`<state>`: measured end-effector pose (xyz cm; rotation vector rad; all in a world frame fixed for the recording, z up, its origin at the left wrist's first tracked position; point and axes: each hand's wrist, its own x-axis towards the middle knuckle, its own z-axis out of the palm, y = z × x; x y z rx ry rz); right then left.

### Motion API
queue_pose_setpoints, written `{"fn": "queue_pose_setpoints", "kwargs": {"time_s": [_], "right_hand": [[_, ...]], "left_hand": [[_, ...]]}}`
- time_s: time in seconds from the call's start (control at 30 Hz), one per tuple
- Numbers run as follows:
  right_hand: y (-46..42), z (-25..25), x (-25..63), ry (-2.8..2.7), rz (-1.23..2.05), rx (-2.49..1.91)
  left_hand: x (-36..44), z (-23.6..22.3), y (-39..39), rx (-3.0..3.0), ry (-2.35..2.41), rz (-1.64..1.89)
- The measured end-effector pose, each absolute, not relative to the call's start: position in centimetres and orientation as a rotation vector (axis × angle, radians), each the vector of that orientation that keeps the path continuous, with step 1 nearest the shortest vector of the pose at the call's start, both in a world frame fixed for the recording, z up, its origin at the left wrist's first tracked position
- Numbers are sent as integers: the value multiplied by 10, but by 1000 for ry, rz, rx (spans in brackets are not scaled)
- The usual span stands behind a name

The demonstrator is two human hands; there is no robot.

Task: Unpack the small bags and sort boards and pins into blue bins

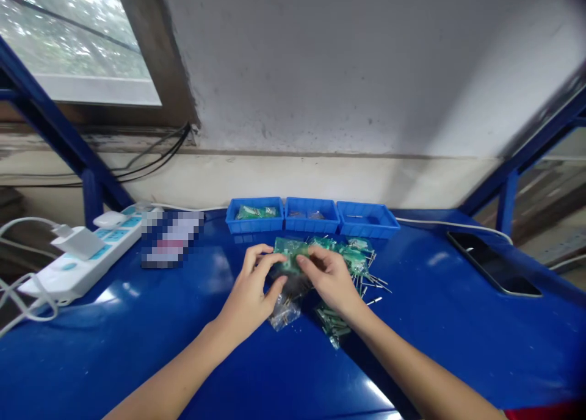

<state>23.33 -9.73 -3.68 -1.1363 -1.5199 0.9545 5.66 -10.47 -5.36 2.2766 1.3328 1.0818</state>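
Note:
Both hands meet over a pile of small green circuit boards (pixel 354 258) and loose metal pins on a blue table (pixel 137 334). My left hand (pixel 251 295) and my right hand (pixel 329 279) pinch the same green circuit board (pixel 289 255) from either side, fingers curled on its edges. A small clear plastic bag (pixel 284 313) with metal parts lies under my left hand. More green boards in clear wrap (pixel 332 325) lie below my right wrist.
Three blue trays stand in a row at the back: left tray (pixel 254 223) with green boards, middle tray (pixel 312 220), right tray (pixel 368 223). A white power strip (pixel 86 252) with plugs lies at left. A black phone (pixel 494 264) lies at right. The wall is close behind.

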Motion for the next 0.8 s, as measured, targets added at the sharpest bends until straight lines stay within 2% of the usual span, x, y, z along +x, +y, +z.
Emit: {"fn": "queue_pose_setpoints", "kwargs": {"time_s": [0.2, 0.3, 0.4, 0.47, 0.6, 0.8], "right_hand": [[-58, 10, 241, -1328, -112, -957], [-36, 22, 233, -1607, -334, -972], [-28, 6, 223, -2168, -254, -1116], [-34, -12, 222, -2314, -122, -1212], [-63, -40, 233, -2167, 125, -1261], [-85, -42, 239, -2121, 324, -1130]], "left_hand": [[48, -50, -95, 2231, 1552, 688], [46, -50, -95, 2258, 1564, 615], [48, -50, -97, 2279, 1522, 578], [50, -50, -98, 2258, 1515, 564], [49, -50, -97, 2187, 1511, 537], [48, -47, -98, 2117, 1441, 476]]}}
